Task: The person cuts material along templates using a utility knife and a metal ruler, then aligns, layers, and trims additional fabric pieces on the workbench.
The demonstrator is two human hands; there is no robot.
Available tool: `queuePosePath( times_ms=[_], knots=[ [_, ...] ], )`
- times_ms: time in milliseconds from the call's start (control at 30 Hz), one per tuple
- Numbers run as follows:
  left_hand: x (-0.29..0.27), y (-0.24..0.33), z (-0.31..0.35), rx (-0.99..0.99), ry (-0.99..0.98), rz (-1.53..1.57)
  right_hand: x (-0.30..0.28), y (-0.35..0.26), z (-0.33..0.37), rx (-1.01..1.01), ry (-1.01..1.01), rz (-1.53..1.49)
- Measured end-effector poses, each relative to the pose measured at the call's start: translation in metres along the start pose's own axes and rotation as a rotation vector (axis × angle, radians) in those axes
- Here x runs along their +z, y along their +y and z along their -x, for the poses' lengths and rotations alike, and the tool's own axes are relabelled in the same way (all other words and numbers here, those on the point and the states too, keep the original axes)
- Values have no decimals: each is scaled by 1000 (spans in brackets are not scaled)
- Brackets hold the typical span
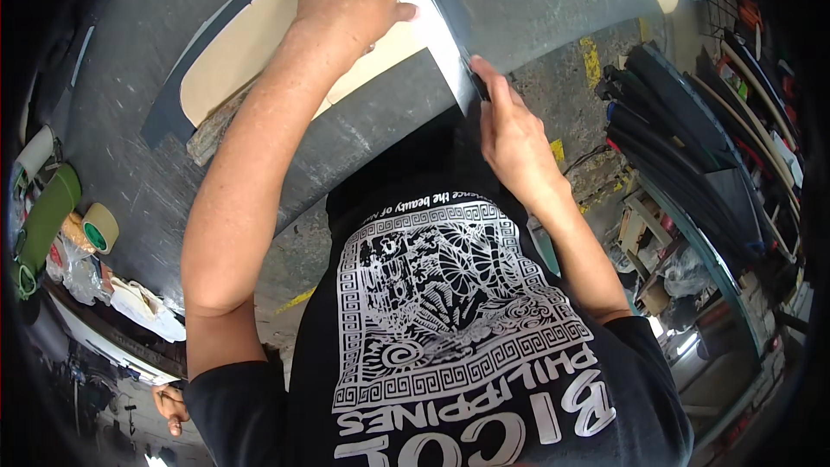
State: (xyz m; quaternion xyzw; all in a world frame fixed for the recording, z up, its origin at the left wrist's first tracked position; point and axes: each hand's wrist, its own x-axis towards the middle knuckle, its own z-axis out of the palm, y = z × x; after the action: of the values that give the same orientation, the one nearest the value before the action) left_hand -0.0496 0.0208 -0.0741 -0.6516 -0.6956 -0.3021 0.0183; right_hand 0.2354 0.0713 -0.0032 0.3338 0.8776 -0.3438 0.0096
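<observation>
Presently, the left hand (350,0) is laid over a cream sheet (251,52), its thumb spread toward a bright metal straightedge (443,47) and its fingers partly cut off by the upper edge of view. By the right hand (516,134), a thin dark tool (476,85) of unclear kind is pinched beside the straightedge's near end. The cream sheet is supported on a grey worktop (553,0), a weathered wooden piece (214,131) being noted at its lower left edge.
</observation>
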Motion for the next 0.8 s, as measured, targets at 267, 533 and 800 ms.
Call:
queuePosePath(
  times_ms=[267,533,800],
  knots=[
    [-79,105,-29,-364,-667,-313,39,23,62,96,120,14],
    [-91,131,116,-631,-326,63,3,35,29,-60,185,116],
    [-62,130,159,-576,-331,-210,88,-80,-96,-523,-153,236]
  ],
)
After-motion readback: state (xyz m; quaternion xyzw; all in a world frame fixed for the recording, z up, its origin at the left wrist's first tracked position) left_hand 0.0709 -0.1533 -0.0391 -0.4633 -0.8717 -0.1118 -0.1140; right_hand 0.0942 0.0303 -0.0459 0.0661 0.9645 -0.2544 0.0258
